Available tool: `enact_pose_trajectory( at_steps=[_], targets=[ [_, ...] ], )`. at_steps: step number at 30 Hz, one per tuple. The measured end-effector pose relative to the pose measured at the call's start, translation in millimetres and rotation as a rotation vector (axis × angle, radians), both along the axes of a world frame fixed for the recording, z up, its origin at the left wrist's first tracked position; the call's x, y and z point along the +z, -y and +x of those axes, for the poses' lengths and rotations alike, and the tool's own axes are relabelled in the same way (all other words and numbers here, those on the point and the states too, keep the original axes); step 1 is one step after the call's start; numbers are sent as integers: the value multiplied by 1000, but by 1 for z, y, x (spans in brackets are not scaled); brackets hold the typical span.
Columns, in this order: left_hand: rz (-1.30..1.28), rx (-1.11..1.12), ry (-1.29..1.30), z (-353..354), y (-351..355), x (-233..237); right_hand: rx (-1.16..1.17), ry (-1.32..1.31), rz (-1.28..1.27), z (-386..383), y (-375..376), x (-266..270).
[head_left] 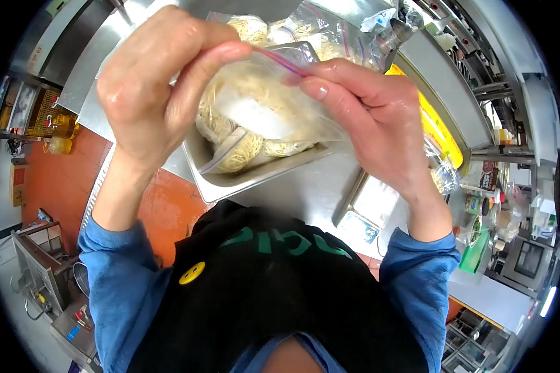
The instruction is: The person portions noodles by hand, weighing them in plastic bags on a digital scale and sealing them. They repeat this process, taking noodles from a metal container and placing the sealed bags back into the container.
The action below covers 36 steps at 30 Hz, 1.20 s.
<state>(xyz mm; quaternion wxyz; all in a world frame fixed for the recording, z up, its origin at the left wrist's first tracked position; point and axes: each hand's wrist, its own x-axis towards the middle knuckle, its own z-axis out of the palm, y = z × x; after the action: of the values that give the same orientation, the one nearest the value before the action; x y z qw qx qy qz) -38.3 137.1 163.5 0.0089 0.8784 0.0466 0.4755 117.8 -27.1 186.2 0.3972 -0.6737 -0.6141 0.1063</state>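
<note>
Zip bag hangs between grips, above metal tray; left hand and right hand each pinch its coloured strip, seemingly to hold it taut. Tray walls, below grip, apparently keep noodle bags gathered on bench.

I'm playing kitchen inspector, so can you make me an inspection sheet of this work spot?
Surface: shiny steel table, with a metal pan on it.
Job's things: a clear zip bag, held above the pan; noodle bags inside the pan.
Clutter: more bagged noodles behind the pan; a long yellow package at right.
Hands: left hand and right hand both pinch the zip bag's top edge.
Cables: nothing seen around the pan.
Surroundings: orange-red tiled floor; yellow jugs at left.
</note>
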Motion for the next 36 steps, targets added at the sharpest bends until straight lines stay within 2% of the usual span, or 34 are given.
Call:
enact_pose_trajectory(
  at_steps=[1,5,8,10,11,12,14,15,17,18,20,21,22,23,24,26,27,28,30,32,34,36],
  targets=[
    [-20,-49,20,-1,-7,-5,60,-303,-5,15,-11,-24],
    [-129,-138,-29,-10,-19,-3,115,-286,-17,21,-20,-34],
    [-259,-167,-76,-13,-18,-18,156,-182,-80,39,-27,-43],
    [-367,-194,-199,-10,-17,-48,210,113,17,59,-32,-73],
    [-513,-194,-268,-7,-13,-72,226,104,-129,70,-32,-95],
    [-658,-203,-341,-5,-7,-103,179,115,-133,76,-29,-119],
    [-566,-88,-657,-15,-3,-175,87,453,-270,84,-15,-156],
    [-638,-102,-699,-20,4,-178,49,465,-277,94,3,-158],
    [-743,-143,-675,-26,10,-173,-284,477,-9,115,38,-156],
    [-809,-43,-645,-25,15,-163,-297,480,-11,136,62,-163],
    [-911,104,-537,-28,27,-148,-728,675,-72,209,123,-182],
    [-899,100,-535,-22,33,-138,-944,766,-104,238,149,-187],
    [-849,69,-507,-17,46,-125,-956,831,-324,252,169,-190],
    [-796,39,-483,-13,59,-114,-847,937,-335,281,193,-208],
    [-780,38,-490,-6,70,-107,-858,925,-327,290,197,-213],
    [-563,-175,-428,13,91,-96,-657,463,-808,303,205,-219],
    [-536,-235,-431,21,104,-92,-691,533,-582,297,209,-221],
    [-527,-239,-438,27,115,-91,-700,524,-578,294,216,-220],
    [-590,-386,-467,37,135,-91,-563,552,-327,281,236,-199],
    [-594,-418,-486,50,153,-102,-540,519,-363,245,248,-145],
    [-763,-400,-561,69,172,-111,-429,550,-227,233,264,-121],
    [-727,-458,-503,99,186,-128,-390,562,-256,212,275,-104]
  ],
)
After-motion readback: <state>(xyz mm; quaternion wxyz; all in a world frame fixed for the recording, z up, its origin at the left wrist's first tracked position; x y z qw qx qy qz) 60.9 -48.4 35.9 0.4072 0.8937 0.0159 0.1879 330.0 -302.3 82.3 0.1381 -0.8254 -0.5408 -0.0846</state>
